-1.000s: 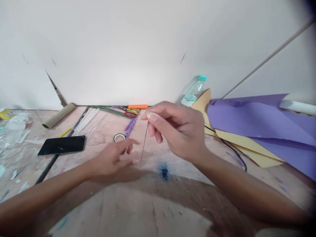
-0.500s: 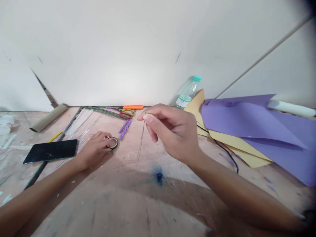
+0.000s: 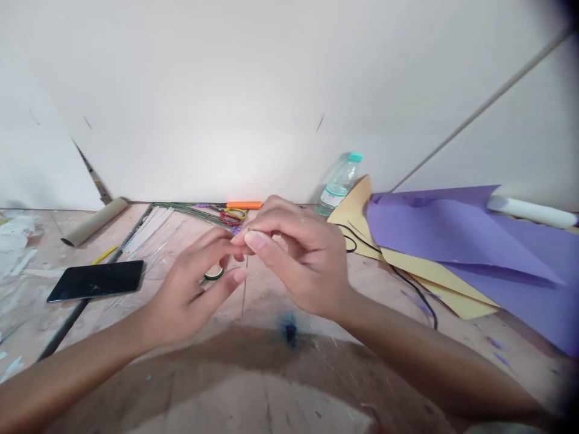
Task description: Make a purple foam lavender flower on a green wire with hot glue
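My right hand (image 3: 307,259) pinches the top of a thin wire (image 3: 245,295) between thumb and forefinger, and the wire hangs down above the table. My left hand (image 3: 190,289) is open beside it, thumb apart from the fingers, its fingertips close to the pinch; whether they touch the wire is hidden. Behind the left hand, between thumb and fingers, part of a green tape roll (image 3: 214,275) shows. Purple beaded-looking sprigs (image 3: 236,229) lie beyond the hands, mostly covered by them.
Scissors (image 3: 233,217), green stems (image 3: 190,211) and an orange-handled tool (image 3: 244,205) lie by the wall. Left are a phone (image 3: 96,280), a cardboard tube (image 3: 94,223) and white strips (image 3: 147,229). Right are a bottle (image 3: 337,187), purple sheets (image 3: 434,235) and a black cord (image 3: 407,277).
My left hand has left the tape roll and come up and right to meet my right hand. My right hand, still pinching the wire, has shifted slightly left and down.
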`<action>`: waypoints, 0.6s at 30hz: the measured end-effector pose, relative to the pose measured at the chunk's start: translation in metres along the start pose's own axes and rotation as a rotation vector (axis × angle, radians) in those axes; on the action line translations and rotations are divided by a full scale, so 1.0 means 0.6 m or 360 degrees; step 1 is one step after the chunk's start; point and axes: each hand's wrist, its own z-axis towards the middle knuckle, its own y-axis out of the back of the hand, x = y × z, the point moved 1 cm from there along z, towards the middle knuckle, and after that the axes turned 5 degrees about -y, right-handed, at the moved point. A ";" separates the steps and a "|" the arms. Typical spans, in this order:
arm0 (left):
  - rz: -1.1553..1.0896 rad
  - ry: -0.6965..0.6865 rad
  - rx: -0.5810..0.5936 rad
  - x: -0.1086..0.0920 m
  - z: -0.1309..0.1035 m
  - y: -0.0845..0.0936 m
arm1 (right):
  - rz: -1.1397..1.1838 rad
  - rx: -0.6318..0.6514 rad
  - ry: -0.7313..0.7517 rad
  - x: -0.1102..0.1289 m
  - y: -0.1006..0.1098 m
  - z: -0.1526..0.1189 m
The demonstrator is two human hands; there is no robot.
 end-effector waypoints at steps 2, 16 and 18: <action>-0.0081 -0.0091 -0.0031 -0.013 0.026 0.016 | 0.0000 -0.0024 0.0057 0.000 -0.007 0.002; 0.0839 0.0929 0.1468 0.132 0.024 0.079 | -0.0108 -0.0152 0.0105 -0.006 -0.007 -0.002; 0.0853 0.0992 0.1558 0.142 0.018 0.054 | -0.0111 -0.0150 0.0099 -0.007 -0.003 -0.004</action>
